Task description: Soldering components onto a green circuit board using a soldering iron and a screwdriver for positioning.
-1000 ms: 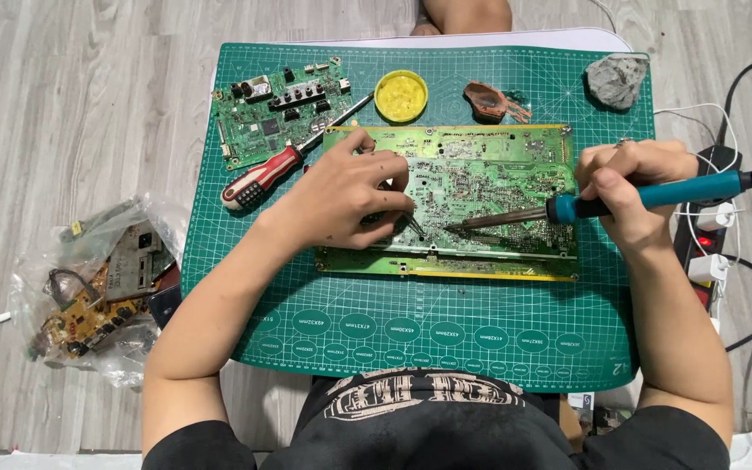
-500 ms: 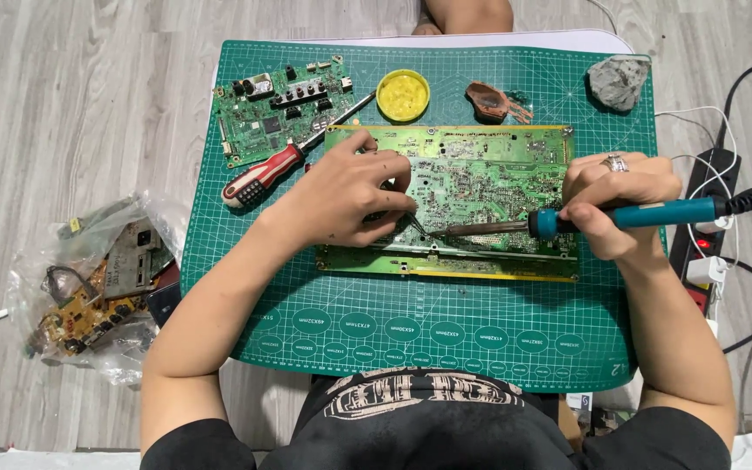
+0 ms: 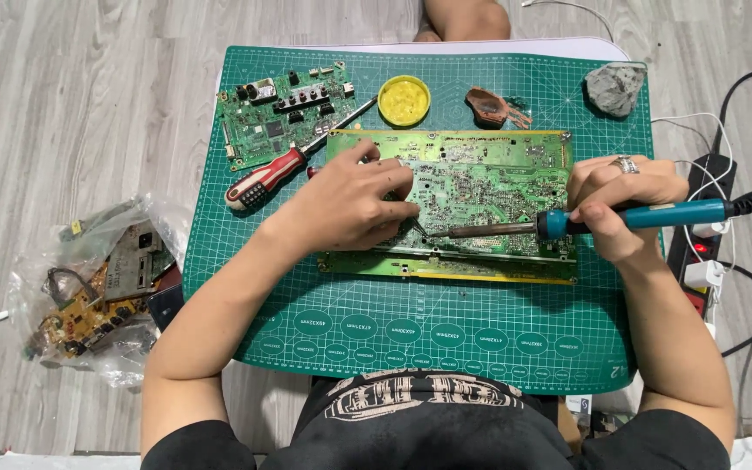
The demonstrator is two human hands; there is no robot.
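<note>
My right hand (image 3: 624, 207) is closed around the teal-handled soldering iron (image 3: 602, 219), which lies almost level, its dark metal tip pointing toward nine o'clock and meeting the large green rectangular circuit board (image 3: 489, 178) near its middle. My left hand (image 3: 350, 204) rests on the left part of that board, fingers curled down with their tips just beside the iron's tip; whether they pinch anything I cannot tell. The board lies flat on the dark green gridded cutting mat (image 3: 411, 331), toward its twelve o'clock half.

At ten o'clock from my left hand a red-and-black-handled screwdriver (image 3: 267, 177) lies slanted, its shaft reaching toward a smaller green circuit board (image 3: 280, 117) studded with dark parts. At twelve o'clock of the large board sits a round yellow tin (image 3: 404, 99), a brown curved holder (image 3: 489, 106) beside it, and a grey lumpy wad (image 3: 614, 87) at the mat's one o'clock corner. Off the mat at eight o'clock, a clear plastic bag of loose boards (image 3: 97, 287) lies on the pale wood floor (image 3: 54, 104). At three o'clock a black power strip (image 3: 698, 226) holds white plugs.
</note>
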